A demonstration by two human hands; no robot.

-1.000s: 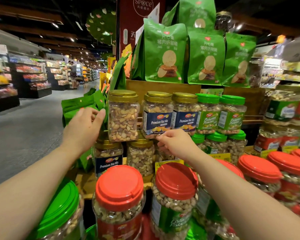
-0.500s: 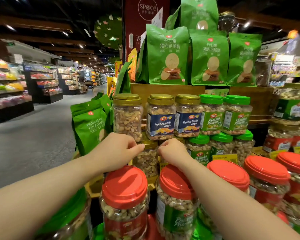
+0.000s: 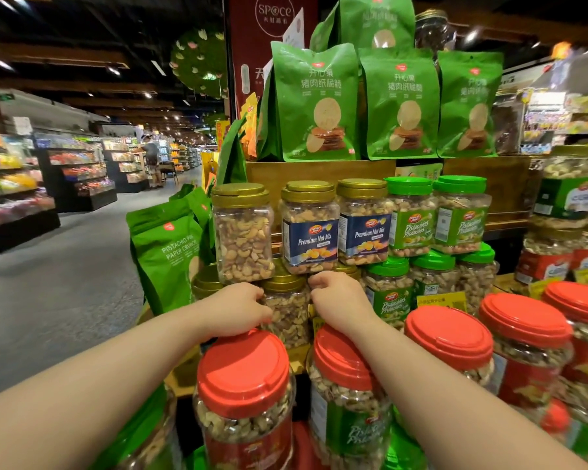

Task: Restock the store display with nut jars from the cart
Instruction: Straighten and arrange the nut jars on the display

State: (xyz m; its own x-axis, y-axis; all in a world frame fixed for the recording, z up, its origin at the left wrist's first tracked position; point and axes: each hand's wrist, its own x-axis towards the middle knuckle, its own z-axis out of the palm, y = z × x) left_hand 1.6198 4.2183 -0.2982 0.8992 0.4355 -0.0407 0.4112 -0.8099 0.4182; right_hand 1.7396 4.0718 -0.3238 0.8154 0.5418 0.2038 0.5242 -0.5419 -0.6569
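Here both hands [image 3: 238, 308] grip a nut-filled jar [image 3: 287, 307].

Wooden display shelf [image 3: 319, 171]: gold-lidded jars [image 3: 309, 225], green-lidded jars [image 3: 409, 215] stacked.

Green snack pouches [image 3: 314, 103] are standing in a row atop a wooden crate [image 3: 319, 173], with a dark red sign [image 3: 270, 45] rising behind them. Another green pouch [image 3: 167, 252] is leaning at the display's left edge. Down the grey aisle floor [image 3: 65, 283], stocked shelves [image 3: 78, 178] are lining the left side, and a distant person [image 3: 151, 157] is standing beside them.
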